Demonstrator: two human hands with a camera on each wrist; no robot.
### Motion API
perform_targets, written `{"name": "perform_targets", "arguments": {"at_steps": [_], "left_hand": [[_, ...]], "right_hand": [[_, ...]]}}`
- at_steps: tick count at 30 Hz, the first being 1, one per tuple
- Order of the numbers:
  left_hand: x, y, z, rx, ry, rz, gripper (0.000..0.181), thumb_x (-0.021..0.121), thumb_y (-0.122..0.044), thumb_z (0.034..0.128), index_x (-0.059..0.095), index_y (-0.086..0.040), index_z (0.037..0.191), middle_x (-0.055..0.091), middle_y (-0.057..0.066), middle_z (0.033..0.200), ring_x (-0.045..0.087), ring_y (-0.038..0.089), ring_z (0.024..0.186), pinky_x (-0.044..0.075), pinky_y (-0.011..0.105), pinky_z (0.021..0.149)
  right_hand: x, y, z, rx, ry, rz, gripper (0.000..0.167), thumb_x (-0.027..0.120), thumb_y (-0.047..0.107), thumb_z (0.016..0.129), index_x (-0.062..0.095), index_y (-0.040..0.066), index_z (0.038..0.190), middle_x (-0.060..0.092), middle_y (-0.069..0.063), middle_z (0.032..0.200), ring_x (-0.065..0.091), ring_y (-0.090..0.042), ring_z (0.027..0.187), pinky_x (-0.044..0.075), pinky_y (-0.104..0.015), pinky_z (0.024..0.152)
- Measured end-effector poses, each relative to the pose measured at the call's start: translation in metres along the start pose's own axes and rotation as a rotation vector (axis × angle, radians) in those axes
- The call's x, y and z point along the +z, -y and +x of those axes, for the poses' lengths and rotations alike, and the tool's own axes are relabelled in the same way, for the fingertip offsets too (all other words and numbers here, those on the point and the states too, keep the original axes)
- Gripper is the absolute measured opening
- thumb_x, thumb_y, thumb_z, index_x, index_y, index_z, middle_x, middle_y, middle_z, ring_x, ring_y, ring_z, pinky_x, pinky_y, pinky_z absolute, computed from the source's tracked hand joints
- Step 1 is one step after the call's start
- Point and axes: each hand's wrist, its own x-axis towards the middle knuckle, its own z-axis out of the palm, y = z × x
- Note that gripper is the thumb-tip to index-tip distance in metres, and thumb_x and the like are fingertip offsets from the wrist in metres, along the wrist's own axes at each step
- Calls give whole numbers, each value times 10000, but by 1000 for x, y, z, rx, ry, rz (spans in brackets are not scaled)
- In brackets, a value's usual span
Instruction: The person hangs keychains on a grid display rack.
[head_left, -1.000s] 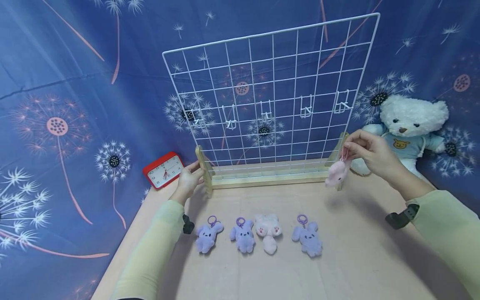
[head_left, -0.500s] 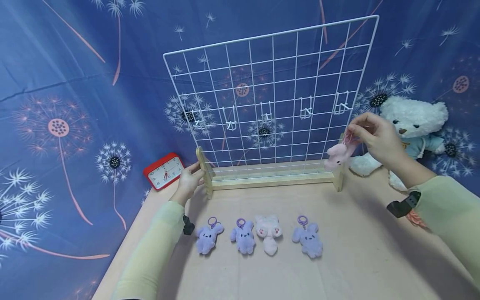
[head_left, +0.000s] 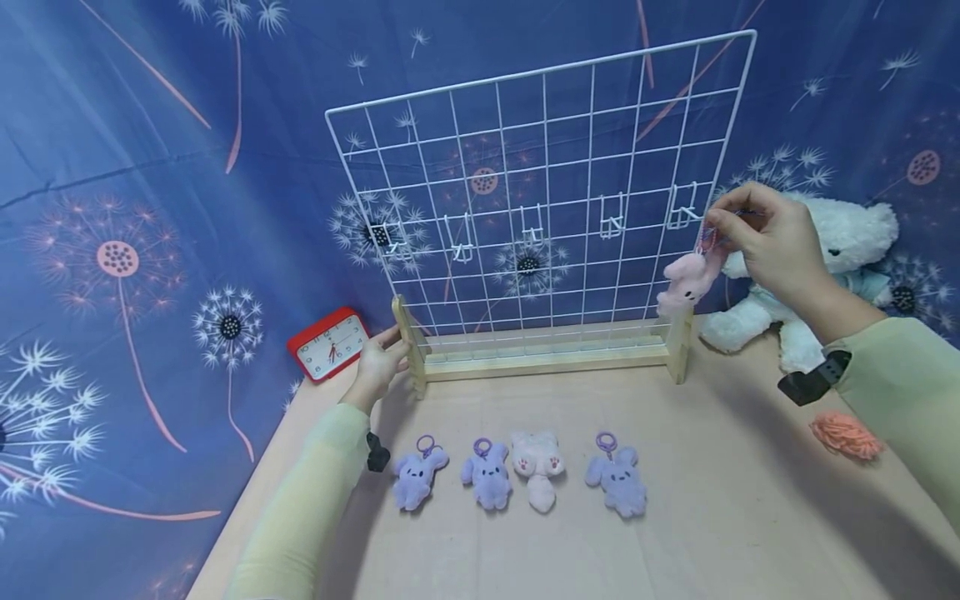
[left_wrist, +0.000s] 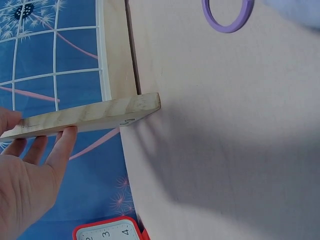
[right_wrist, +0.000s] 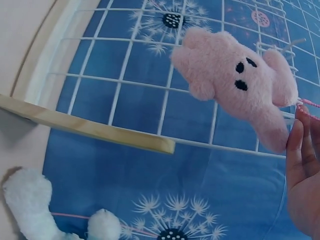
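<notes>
My right hand [head_left: 783, 242] pinches the pink chain of a pink plush keychain [head_left: 684, 282], which dangles in front of the right end of a white wire grid rack [head_left: 545, 71]. In the right wrist view the plush [right_wrist: 240, 75] shows its dark eyes, and the fingertips are at its chain. Just up and left of that hand is the rightmost white hook [head_left: 683, 217] on the grid. My left hand [head_left: 381, 367] grips the rack's left wooden leg [left_wrist: 85, 118], thumb on one side and fingers on the other. Nothing hangs from the hooks.
Purple plush keychains [head_left: 417, 479] and a pale plush [head_left: 537, 462] with pink paw pads lie in a row before the rack. A red clock [head_left: 328, 343] stands left, a white teddy bear [head_left: 847, 229] right. Orange yarn [head_left: 847, 437] lies near the right sleeve.
My right hand has risen and moved slightly right with the pink plush keychain, toward the rightmost hook's height. The orange yarn has come into view. My left hand stays on the wooden leg.
</notes>
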Motion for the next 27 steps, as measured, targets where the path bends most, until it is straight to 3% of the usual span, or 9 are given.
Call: {"name": "perform_targets", "arguments": {"at_steps": [7,21,27], "left_hand": [[0,0,-1,14,-2,1,579,590,-51,1027,378,-26,1565,427,197,1557,478,362,1368,512,504,1032],[1,-3,-4,28,-9,-16,592,597,-15,1009,385,-27,1561,442,198,1545,505,360,1343,527,488,1017],[0,-1,-1,15,1,-13,598,585,-13,1014,365,-29,1570,404,195,1572,472,374,1369,511,504,1033]], "right_hand": [[-2,2,11,21,4,5,106,624,164,1031,687,86,1063,618,66,969,618,-38,740,524,-69,639],[9,-13,27,114,62,-88,230,598,279,1040,660,76,1128,620,100,964,619,19,774,530,-76,649],[14,-16,30,108,69,-124,259,595,277,1047,654,43,1140,646,99,932,605,23,787,519,-72,669]]}}
